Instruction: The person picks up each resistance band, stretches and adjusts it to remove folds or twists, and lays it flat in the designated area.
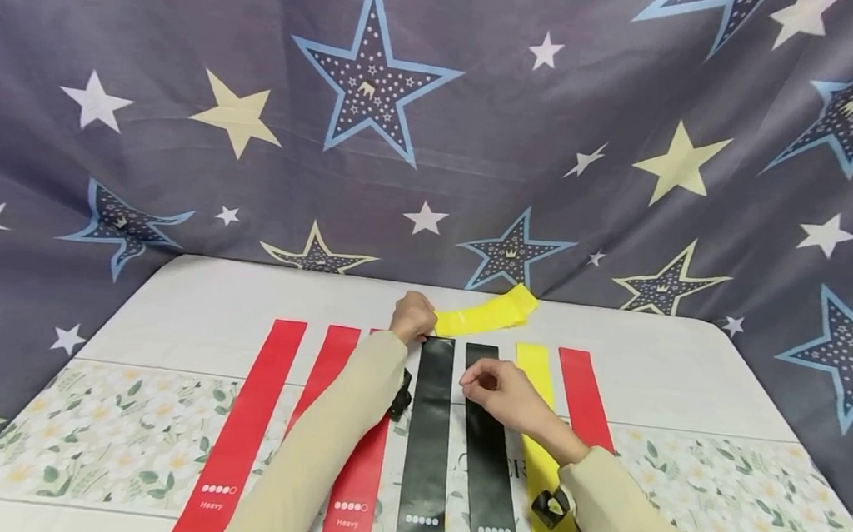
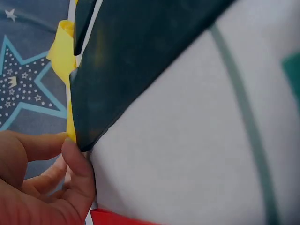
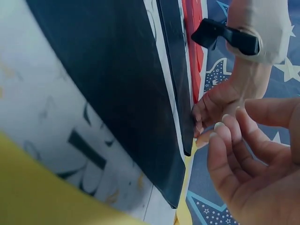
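Note:
My left hand (image 1: 413,317) pinches the left end of a loose yellow resistance band (image 1: 484,314) near the table's far side. In the left wrist view, thumb and fingertips hold that yellow band (image 2: 71,126) right beside the corner of a black resistance band (image 2: 101,89). My right hand (image 1: 510,396) hovers over the second black band (image 1: 489,463), fingers loosely curled. From the right wrist, the right hand (image 3: 253,159) shows nothing between thumb and fingers. The left black band (image 1: 428,441), marked X-Heavy, lies flat between my hands.
Red bands marked Heavy (image 1: 237,418) lie lengthwise at left, partly under my left arm. At right are another yellow band (image 1: 538,375) and a red band (image 1: 587,396). The white table (image 1: 190,306) has a floral strip (image 1: 688,479); a star-printed curtain (image 1: 482,137) hangs behind.

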The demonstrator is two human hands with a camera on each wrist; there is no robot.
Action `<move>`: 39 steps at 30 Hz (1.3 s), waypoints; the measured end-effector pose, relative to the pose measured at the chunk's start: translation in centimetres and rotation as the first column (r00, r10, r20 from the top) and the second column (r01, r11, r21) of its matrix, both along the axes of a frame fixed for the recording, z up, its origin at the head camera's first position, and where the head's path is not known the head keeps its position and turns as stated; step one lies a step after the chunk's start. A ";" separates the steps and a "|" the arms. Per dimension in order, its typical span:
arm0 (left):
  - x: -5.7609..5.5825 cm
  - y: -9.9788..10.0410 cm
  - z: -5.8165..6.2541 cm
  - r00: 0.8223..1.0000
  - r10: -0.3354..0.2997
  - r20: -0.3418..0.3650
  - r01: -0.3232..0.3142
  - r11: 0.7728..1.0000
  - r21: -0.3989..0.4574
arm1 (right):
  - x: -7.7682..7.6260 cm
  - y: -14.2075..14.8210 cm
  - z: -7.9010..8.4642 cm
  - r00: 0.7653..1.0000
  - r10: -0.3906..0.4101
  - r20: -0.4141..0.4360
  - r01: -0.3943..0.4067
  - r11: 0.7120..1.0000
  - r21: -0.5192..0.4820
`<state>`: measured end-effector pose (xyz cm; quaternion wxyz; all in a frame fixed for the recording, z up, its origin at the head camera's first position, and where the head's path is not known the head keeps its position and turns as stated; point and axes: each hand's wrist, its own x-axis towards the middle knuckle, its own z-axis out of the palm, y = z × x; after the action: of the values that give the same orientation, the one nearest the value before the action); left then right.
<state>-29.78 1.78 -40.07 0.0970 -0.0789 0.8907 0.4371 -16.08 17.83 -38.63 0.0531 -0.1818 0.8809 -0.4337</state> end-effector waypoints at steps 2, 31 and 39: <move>0.1 0.1 0.0 0.999 -0.002 -0.043 0.001 1.000 -0.012 | 0.1 -0.1 0.0 1.000 0.006 -0.002 -0.006 1.000 0.000; 3.2 2.8 6.1 0.994 -0.007 -0.105 0.055 0.884 0.465 | -2.7 1.5 -1.5 0.822 -0.055 0.567 0.406 0.755 -0.516; 5.8 2.3 6.3 0.998 -0.051 -0.038 0.063 0.819 0.570 | -2.9 1.4 -1.3 0.741 0.240 0.628 0.514 0.400 -0.759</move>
<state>-24.00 4.04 -33.81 0.1196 -0.0149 0.7222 0.6811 -18.96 19.21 -39.93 0.2104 0.0635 0.4336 -0.8739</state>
